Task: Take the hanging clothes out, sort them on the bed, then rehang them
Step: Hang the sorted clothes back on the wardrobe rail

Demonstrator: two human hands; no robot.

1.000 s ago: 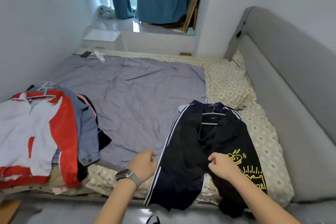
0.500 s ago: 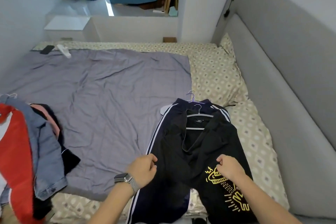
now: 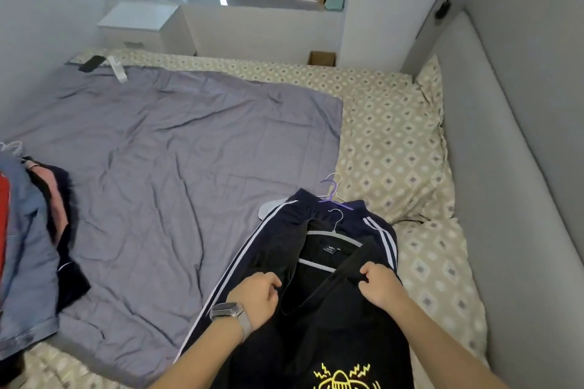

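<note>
Clothes are piled in two places on the bed: a black shirt on a grey hanger over striped track pants at the near edge, another pile at the left edge. Left hand and right hand each pinch the shirt's collar. Sorting seems underway; next, the shirt probably needs straightening on its hanger.

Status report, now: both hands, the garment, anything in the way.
Left hand and right hand each pinch the black shirt near its collar. Shirt on grey hanger, atop striped track jacket. Nothing blocking.
</note>
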